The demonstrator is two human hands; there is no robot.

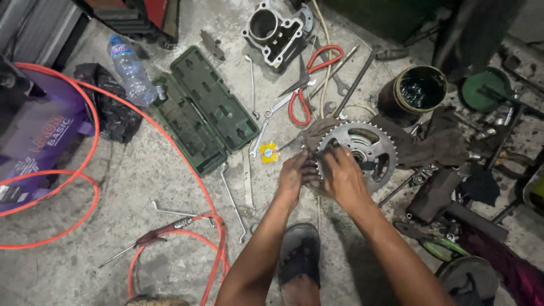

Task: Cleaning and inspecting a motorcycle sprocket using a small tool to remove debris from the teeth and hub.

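Grimy concrete floor (113, 187) filled the view, strewn with tools. At the centre lay a toothed steel sprocket (362, 148), resting partly on a dark rag (439, 141) that spread toward three o'clock. Both hands met at the sprocket's rim on its eight o'clock side. The left hand (294, 177) had its fingers curled together against the teeth, though what, if anything, they pinched could not be told. The right hand (340, 173) lay over the rim with fingers bent down onto the metal, gripping the edge.

Toward ten o'clock sat an open green tool case (204, 110), with a plastic water bottle (131, 71) beyond it. At twelve o'clock stood an engine cylinder (273, 31), and red-handled snips (309, 79) lay just below it. A tin of dark oil (416, 90) stood at one o'clock, near the rag. An orange hose (85, 170) looped across nine o'clock.

Judging from the greasy look of things, the sprocket could have slipped and its teeth nicked the fingers pressed so close. A jolt could also have tipped the open tin nearby.
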